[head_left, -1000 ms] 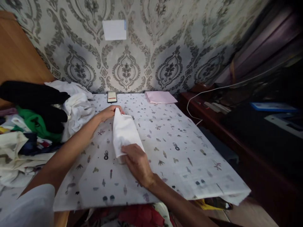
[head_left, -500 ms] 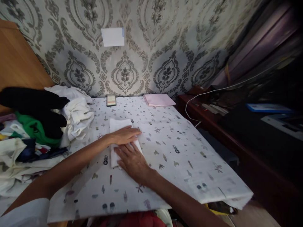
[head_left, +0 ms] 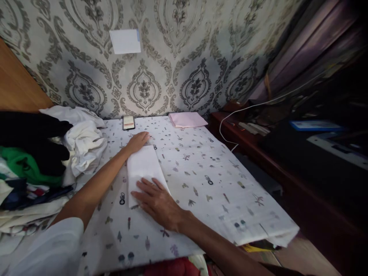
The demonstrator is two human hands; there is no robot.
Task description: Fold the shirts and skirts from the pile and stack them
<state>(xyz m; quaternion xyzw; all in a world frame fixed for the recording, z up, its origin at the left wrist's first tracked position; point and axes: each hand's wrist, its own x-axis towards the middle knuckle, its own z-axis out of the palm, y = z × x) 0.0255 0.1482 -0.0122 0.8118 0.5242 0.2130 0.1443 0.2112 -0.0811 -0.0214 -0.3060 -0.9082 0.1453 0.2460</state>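
Observation:
A folded white cloth [head_left: 145, 163] lies as a long, flat rectangle on the printed white table cover [head_left: 198, 184]. At its far edge rests my left hand [head_left: 138, 143], fingers stretched out and pointing right. My right hand [head_left: 161, 203] lies flat with spread fingers across the cloth's near part, which it partly hides. Neither hand grips anything.
To the left is a heap of clothes: white garments [head_left: 86, 147], black ones [head_left: 34, 132] and a green piece [head_left: 28, 165]. Along the wall lie a small framed card-like item [head_left: 128, 122] and a folded pink cloth [head_left: 188, 119]. A white cable [head_left: 222, 128] hangs at the right.
My left hand has slid from the middle of the white cloth to its far edge, baring its top. My right hand stays on the near part. The view has shifted slightly.

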